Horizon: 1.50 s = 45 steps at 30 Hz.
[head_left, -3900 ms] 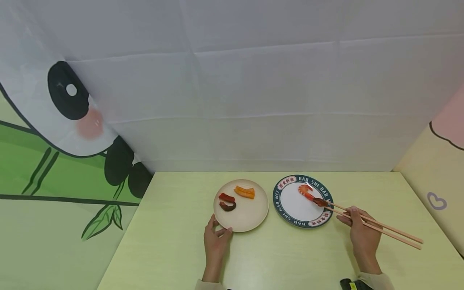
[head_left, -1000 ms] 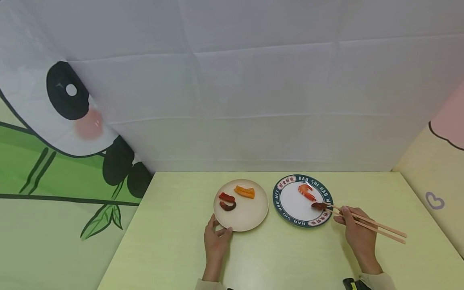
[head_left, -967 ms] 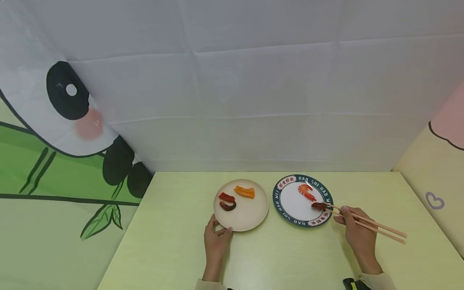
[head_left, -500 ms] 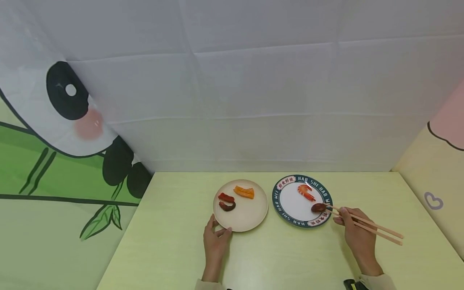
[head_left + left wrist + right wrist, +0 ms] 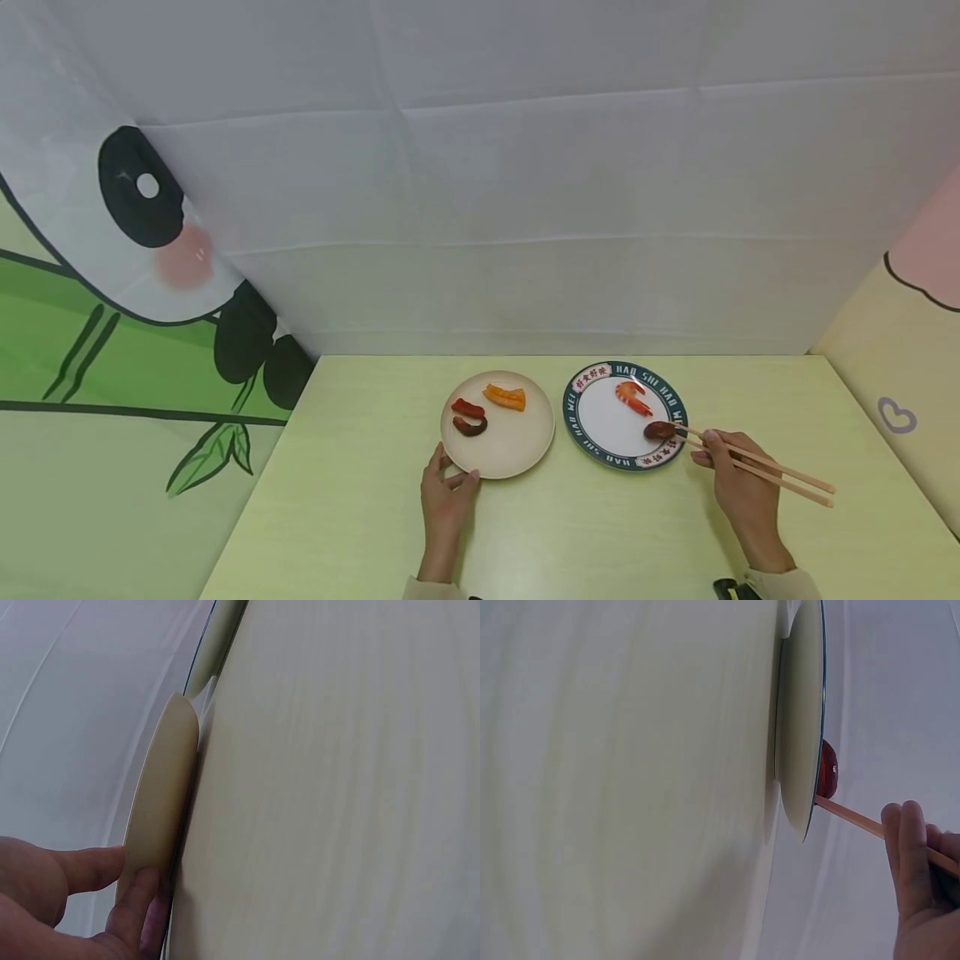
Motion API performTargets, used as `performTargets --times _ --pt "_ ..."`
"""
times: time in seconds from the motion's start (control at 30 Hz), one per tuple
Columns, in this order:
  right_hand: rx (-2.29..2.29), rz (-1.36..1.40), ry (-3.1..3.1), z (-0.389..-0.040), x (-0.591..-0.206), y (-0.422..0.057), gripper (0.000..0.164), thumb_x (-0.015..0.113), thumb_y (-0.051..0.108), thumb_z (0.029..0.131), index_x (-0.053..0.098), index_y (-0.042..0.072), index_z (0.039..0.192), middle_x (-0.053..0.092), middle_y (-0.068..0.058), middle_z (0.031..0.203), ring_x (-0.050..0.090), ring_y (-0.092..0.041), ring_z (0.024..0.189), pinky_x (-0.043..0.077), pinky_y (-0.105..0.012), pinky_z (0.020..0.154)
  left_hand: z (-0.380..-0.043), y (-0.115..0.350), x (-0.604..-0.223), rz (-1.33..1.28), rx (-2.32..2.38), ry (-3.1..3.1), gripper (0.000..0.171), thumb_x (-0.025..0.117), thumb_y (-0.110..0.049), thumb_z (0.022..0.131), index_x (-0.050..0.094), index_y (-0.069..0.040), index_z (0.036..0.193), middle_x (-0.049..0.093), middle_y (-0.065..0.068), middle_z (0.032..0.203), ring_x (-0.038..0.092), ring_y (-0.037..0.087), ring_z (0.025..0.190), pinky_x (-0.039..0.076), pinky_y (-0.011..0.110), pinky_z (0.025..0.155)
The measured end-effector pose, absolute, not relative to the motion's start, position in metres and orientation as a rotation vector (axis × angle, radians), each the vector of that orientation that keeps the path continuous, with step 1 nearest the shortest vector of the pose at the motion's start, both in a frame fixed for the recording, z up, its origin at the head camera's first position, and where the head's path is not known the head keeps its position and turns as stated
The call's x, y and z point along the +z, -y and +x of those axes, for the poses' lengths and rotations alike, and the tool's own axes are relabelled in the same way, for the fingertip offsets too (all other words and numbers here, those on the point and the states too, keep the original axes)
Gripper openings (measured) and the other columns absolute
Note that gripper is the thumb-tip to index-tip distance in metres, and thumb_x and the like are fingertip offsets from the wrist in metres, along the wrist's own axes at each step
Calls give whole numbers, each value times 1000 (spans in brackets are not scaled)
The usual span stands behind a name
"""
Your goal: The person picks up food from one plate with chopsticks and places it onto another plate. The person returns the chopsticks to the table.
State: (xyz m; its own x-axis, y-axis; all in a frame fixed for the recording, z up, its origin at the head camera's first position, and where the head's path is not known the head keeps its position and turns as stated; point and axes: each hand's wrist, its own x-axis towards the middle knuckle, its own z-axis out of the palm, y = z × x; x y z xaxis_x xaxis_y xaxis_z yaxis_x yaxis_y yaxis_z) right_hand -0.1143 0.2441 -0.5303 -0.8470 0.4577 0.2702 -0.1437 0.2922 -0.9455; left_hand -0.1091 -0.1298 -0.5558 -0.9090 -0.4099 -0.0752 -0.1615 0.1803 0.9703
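My right hand (image 5: 746,483) holds a pair of wooden chopsticks (image 5: 783,479). Their tips meet a glossy reddish-brown food piece (image 5: 659,430) on the right side of the white plate with a dark green lettered rim (image 5: 587,444); whether they grip it I cannot tell. A curled orange-red shrimp (image 5: 634,398) lies just above that piece. Fingers and thumb of my left hand (image 5: 447,500) hold the lower-left edge of a beige plate (image 5: 517,450). In the left wrist view the fingers sit against this beige plate's side (image 5: 161,795).
On the beige plate lie an orange-yellow food strip (image 5: 505,397), a red piece (image 5: 468,408) and a dark curved piece (image 5: 470,427). Both plates stand near the back of the pale table (image 5: 585,533). A white cloth wall (image 5: 525,292) rises behind.
Since the earliest frame, the reddish-brown piece has come down off the shrimp's tail end and turned to look rounder. The right hand and chopsticks shifted slightly left. The left hand stays put.
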Motion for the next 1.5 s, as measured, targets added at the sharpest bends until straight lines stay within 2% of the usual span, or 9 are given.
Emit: performTargets --times 0.63,1.1,1.5 --pt "1526 -336 2140 -113 -526 -245 18 63 -1 104 74 -14 111 70 4 80 68 8 64 56 -14 64 -109 129 -552 578 -1805 2252 79 77 7 86 39 13 155 56 28 131 72 32 95 50 18 70" --pt "1607 -294 2001 -114 -518 -236 19 61 -2 104 70 -17 112 70 13 83 71 4 66 57 -16 65 -110 128 -552 585 -1810 2248 79 77 8 86 39 12 155 55 28 131 72 30 93 50 19 69" --pt "1643 -205 2036 -114 -508 -213 21 60 1 106 73 -14 113 67 -7 88 72 1 69 58 -18 67 -109 128 -551 583 -1799 2255 78 77 7 86 40 12 155 56 28 131 72 33 95 51 20 70"
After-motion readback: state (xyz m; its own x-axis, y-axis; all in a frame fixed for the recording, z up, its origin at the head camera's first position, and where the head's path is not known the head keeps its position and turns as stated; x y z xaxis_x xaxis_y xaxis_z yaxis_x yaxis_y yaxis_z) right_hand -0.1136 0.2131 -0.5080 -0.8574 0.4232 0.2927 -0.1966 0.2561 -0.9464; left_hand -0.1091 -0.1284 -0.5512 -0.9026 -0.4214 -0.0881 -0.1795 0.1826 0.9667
